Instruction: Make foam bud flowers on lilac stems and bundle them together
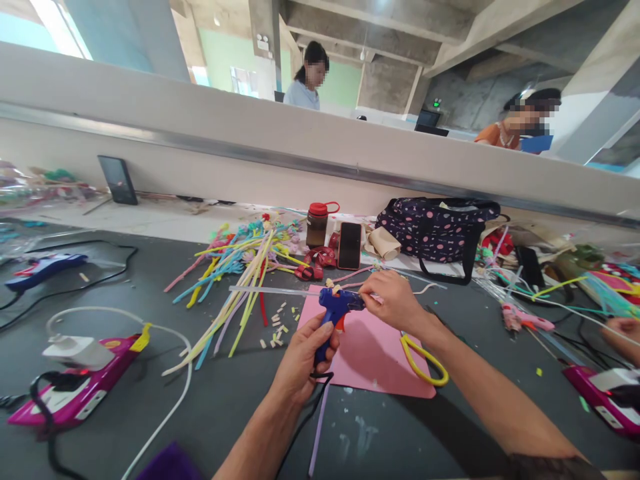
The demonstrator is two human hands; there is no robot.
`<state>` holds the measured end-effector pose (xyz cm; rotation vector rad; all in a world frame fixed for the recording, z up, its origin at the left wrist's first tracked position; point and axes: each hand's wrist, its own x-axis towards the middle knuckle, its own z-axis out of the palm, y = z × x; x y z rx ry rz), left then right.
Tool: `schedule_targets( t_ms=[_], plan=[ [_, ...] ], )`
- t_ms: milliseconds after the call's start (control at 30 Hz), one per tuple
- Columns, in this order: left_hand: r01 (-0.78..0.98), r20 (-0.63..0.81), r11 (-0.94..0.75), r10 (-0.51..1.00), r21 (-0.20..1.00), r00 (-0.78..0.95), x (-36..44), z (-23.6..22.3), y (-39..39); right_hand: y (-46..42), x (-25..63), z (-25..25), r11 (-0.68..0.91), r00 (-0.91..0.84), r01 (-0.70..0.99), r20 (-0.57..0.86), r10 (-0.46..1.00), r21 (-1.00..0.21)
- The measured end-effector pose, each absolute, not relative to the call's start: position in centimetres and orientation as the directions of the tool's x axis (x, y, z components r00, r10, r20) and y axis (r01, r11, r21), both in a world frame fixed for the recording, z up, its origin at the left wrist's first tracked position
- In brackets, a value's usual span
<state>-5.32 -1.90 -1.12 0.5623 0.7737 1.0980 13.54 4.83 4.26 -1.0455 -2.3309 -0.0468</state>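
My left hand [315, 343] is wrapped around the handle of a blue hot glue gun [333, 310], above a pink sheet [373, 353]. A long translucent glue stick [273, 290] juts out of the gun's rear toward the left. My right hand [393, 297] is closed in a pinch at the nozzle end; what its fingertips hold, if anything, is hidden. A yellow pipe-cleaner loop [440, 375] lies on the sheet's right edge, beneath my right forearm. Left of the sheet lie small pale cut pieces [276, 327] and a bundle of coloured pipe cleaners [245, 290].
Behind the sheet stand a red-lidded bottle [317, 227], a phone [349, 245] and a patterned bag [440, 230]. Purple power strips [113, 357] with cords lie at both sides. Another person's hand [623, 333] is at the right edge, near a pink glue gun [527, 319].
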Motion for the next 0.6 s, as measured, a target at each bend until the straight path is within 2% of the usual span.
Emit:
schedule_targets(
  t_ms=[67,100,167,267,433,600],
  plan=[
    [-0.551,-0.273,0.367,0.930,0.750,0.248,-5.3,-1.1,-1.9,5.4,14.1,4.2,0.617,-0.441,0.638,0.438,0.783,-0.460],
    [-0.544,-0.277,0.369,0.929,0.754,0.247,-5.3,-1.1,-1.9,5.7,14.5,4.3,0.571,-0.412,0.604,0.396,0.821,-0.555],
    [-0.533,-0.285,0.372,0.928,0.760,0.242,-5.2,-1.2,-1.9,6.2,15.1,4.4,0.515,-0.375,0.557,0.355,0.856,-0.652],
    [-0.521,-0.287,0.376,0.926,0.766,0.246,-5.2,-1.2,-1.9,6.5,15.7,4.8,0.518,-0.381,0.543,0.356,0.854,-0.661],
    [-0.536,-0.279,0.369,0.929,0.759,0.244,-5.3,-1.2,-1.8,6.2,15.6,5.0,0.526,-0.373,0.622,0.371,0.850,-0.580],
    [-0.536,-0.311,0.386,0.922,0.751,0.229,-5.4,-1.0,-1.9,5.7,15.4,5.1,0.531,-0.368,0.628,0.384,0.847,-0.569]
  ],
)
